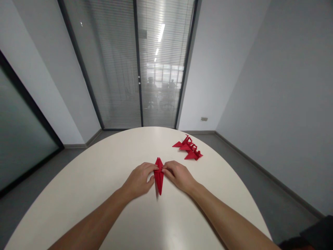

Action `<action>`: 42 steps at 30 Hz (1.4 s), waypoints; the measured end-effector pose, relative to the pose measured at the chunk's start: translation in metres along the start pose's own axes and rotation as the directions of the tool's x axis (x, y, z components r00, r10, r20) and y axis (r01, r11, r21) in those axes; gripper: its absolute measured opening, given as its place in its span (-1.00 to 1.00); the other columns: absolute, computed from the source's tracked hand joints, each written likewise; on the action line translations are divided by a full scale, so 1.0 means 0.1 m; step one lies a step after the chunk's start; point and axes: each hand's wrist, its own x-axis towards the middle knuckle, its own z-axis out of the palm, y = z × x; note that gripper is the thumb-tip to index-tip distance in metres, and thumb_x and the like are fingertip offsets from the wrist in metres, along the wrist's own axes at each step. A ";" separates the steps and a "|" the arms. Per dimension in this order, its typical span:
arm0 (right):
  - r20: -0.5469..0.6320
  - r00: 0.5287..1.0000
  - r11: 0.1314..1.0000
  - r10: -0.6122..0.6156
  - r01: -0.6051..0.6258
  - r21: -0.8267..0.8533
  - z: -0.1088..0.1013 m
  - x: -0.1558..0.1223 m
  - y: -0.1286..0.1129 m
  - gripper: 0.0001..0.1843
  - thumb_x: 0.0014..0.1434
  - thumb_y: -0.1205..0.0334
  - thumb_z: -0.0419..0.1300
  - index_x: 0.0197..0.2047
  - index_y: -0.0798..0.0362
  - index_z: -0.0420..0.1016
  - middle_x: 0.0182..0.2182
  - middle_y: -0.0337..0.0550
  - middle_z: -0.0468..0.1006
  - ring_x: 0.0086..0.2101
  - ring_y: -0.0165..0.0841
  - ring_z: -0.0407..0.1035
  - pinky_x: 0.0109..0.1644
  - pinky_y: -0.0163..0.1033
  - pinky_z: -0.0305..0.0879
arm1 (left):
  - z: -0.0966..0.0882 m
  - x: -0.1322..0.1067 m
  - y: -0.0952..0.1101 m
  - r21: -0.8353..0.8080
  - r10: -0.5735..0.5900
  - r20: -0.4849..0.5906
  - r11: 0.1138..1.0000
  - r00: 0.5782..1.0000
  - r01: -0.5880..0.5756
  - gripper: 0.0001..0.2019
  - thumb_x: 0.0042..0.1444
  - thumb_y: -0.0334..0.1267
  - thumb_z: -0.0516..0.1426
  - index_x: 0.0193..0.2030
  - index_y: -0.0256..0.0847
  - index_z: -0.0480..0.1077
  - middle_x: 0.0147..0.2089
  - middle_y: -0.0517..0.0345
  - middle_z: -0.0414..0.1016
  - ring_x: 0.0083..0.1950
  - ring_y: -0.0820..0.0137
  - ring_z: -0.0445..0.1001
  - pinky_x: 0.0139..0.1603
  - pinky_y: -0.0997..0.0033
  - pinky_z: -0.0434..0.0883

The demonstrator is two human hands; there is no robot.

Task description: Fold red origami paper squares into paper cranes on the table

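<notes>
A piece of folded red origami paper [159, 181], long and kite-shaped, lies before me with its narrow point towards me. Its far end shows two tips side by side. My left hand [140, 177] grips its left edge, fingertips on top and thumb at the side. From the other side, my right hand [179, 174] pinches the right edge near the middle with thumb and fingers. Beyond my right hand, several finished red paper cranes [189, 147] stand close together in a slanting row.
The round white table [125, 144] carries all the paper pieces. Behind it stands a glass partition [114, 69] with blinds and dark frames. A wall socket [204, 119] sits low on the far wall. Something dark [316, 234] shows at the bottom right corner.
</notes>
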 end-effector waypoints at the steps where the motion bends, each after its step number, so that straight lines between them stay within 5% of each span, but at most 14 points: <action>1: -0.003 1.000 1.000 0.013 -0.013 -0.001 0.00 0.00 0.00 -0.80 0.40 0.18 0.08 -0.15 0.00 0.52 -0.22 -0.14 0.60 -0.16 -0.28 0.44 -0.07 -0.22 0.30 | 0.00 0.00 0.01 -0.002 0.002 -0.002 1.000 1.000 -0.002 -0.63 0.11 -0.47 0.13 0.06 -0.13 0.46 0.05 0.07 0.57 0.08 0.23 0.48 0.15 0.16 0.42; 11: -0.054 0.998 0.991 -0.045 0.052 0.122 -0.03 0.00 -0.08 -0.79 0.38 0.21 0.07 -0.02 -0.02 0.49 -0.10 -0.11 0.59 -0.09 -0.27 0.43 0.03 -0.16 0.31 | 0.01 0.03 -0.01 0.098 -0.091 -0.067 0.990 0.994 0.097 -0.77 0.23 -0.43 0.09 -0.08 -0.13 0.52 -0.09 0.10 0.63 -0.05 0.26 0.56 0.02 0.23 0.47; 17: -0.090 0.994 0.989 -0.056 0.068 0.129 -0.06 -0.02 -0.13 -0.67 0.21 0.15 0.29 0.03 0.01 0.46 -0.08 -0.09 0.59 -0.08 -0.22 0.45 0.06 -0.11 0.32 | 0.00 0.04 0.05 0.099 -0.032 -0.160 0.994 0.987 0.048 -0.81 0.26 -0.38 0.10 -0.10 -0.13 0.53 -0.14 0.11 0.63 -0.10 0.29 0.57 -0.04 0.28 0.48; 22: -0.098 0.995 0.970 -0.004 0.028 0.240 -0.08 -0.02 -0.13 -0.78 0.30 0.19 0.19 0.00 -0.01 0.49 -0.11 -0.12 0.61 -0.12 -0.26 0.47 0.02 -0.14 0.33 | 0.01 0.05 0.10 0.040 -0.032 -0.249 0.998 0.968 0.043 -0.84 0.30 -0.31 0.11 -0.09 -0.14 0.52 -0.17 0.12 0.63 -0.14 0.32 0.57 -0.10 0.33 0.47; 27: -0.098 0.987 0.821 0.127 -0.049 0.569 -0.02 0.01 -0.15 -0.76 0.33 0.08 0.16 -0.06 0.02 0.51 -0.28 -0.16 0.61 -0.30 -0.34 0.48 -0.19 -0.24 0.36 | 0.04 0.08 0.22 -0.185 -0.211 -0.328 0.970 0.921 0.157 -0.84 0.26 -0.24 0.15 -0.11 -0.17 0.54 -0.20 0.11 0.64 -0.24 0.37 0.56 -0.22 0.41 0.48; 33: 0.084 0.969 0.546 0.233 -0.202 0.813 0.03 0.04 -0.16 -0.56 0.19 -0.17 0.26 -0.15 0.07 0.46 -0.51 -0.29 0.48 -0.57 -0.44 0.34 -0.45 -0.32 0.26 | 0.02 0.13 0.33 -0.486 -0.375 -0.211 0.842 0.903 0.236 -0.80 0.21 -0.20 0.15 -0.14 -0.22 0.54 -0.28 0.11 0.65 -0.36 0.39 0.57 -0.35 0.48 0.48; 36: 0.081 0.971 0.590 0.227 -0.203 0.782 0.06 0.03 -0.10 -0.59 0.18 -0.15 0.27 -0.24 0.07 0.44 -0.54 -0.32 0.45 -0.55 -0.45 0.28 -0.43 -0.33 0.20 | 0.04 0.13 0.32 -0.518 -0.406 -0.120 0.804 0.906 0.292 -0.79 0.20 -0.20 0.14 -0.13 -0.23 0.53 -0.28 0.10 0.66 -0.37 0.37 0.57 -0.37 0.46 0.48; 42: 0.010 0.981 0.859 0.195 -0.175 0.482 0.08 0.01 0.06 -0.76 0.26 0.09 0.19 -0.29 0.08 0.55 -0.45 -0.23 0.54 -0.46 -0.42 0.30 -0.37 -0.31 0.18 | 0.07 0.10 0.24 -0.389 -0.384 -0.072 0.860 0.920 0.329 -0.83 0.20 -0.26 0.12 -0.22 -0.17 0.56 -0.25 0.10 0.65 -0.22 0.30 0.57 -0.12 0.35 0.47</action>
